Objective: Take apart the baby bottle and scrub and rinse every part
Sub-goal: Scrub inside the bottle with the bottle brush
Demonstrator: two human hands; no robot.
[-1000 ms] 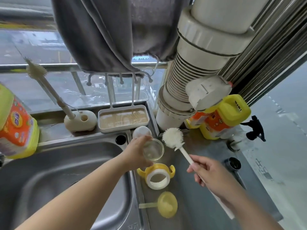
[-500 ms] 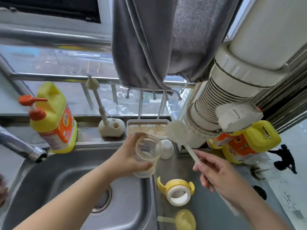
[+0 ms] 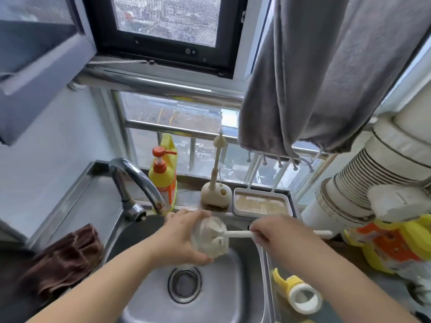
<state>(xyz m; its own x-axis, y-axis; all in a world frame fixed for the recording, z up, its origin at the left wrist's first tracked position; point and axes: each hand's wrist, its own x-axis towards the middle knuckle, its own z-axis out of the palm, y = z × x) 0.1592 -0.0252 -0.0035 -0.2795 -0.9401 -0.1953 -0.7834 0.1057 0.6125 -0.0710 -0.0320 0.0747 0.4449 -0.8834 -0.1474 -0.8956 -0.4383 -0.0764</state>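
Over the sink (image 3: 247, 299), left hand (image 3: 182, 238) grips bottle (image 3: 210, 238); right hand (image 3: 275, 236) holds brush (image 3: 240, 234).

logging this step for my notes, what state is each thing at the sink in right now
left hand: grips the bottle body
bottle body: clear, on its side over the sink, brush head inside
right hand: grips the brush handle
bottle brush: head pushed into the bottle
yellow collar: off the bottle, on the counter
faucet: no water visible
sink: drain uncovered

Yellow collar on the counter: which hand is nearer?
Right. The right hand holds the brush just above the yellow collar; the left hand holds the bottle over the sink.
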